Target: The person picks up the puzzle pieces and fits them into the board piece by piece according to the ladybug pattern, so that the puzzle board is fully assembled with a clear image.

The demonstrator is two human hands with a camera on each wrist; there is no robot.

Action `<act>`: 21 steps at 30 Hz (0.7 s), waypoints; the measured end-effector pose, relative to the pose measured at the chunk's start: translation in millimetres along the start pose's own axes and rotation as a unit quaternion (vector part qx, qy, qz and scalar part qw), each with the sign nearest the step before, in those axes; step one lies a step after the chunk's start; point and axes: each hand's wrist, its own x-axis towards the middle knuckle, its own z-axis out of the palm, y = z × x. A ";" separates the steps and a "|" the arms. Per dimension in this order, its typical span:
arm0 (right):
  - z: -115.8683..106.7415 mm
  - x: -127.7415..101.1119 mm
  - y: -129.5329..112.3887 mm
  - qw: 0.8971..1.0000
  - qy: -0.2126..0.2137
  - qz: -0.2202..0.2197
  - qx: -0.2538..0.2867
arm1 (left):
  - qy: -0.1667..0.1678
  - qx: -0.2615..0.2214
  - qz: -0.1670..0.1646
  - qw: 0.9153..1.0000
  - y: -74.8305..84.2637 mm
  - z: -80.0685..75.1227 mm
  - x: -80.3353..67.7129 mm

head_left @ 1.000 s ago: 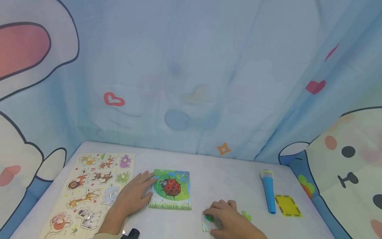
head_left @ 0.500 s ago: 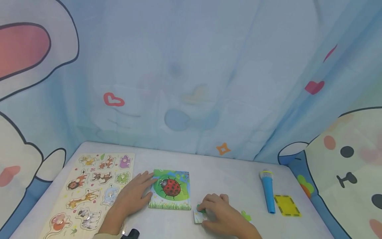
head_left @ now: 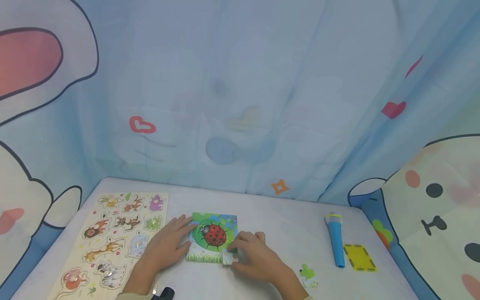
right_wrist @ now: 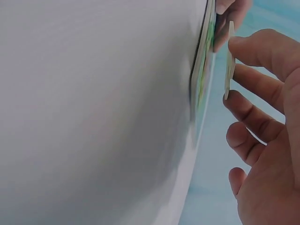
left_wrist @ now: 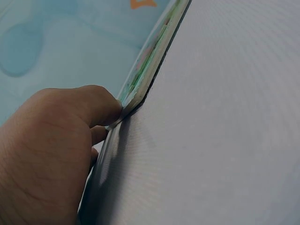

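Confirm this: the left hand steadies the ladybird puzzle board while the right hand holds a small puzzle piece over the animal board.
Not quite. The right hand holds the small puzzle piece at the ladybird puzzle board's lower right corner, not over the animal board. The left hand does steady the ladybird board, as the head view shows.

I see the ladybird puzzle board (head_left: 213, 237) lying flat on the worktop (head_left: 277, 225): a square with a red, black-spotted ladybird on a green oval, blue above and grass below. The small puzzle piece (head_left: 227, 257), pale with green, hangs just above the board's lower right corner, roughly parallel to it.
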 end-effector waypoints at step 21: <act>22.7 62.5 -34.4 0.999 -0.038 -0.021 -0.009 | 0.007 -0.002 0.008 1.000 0.1 -1.3 0.8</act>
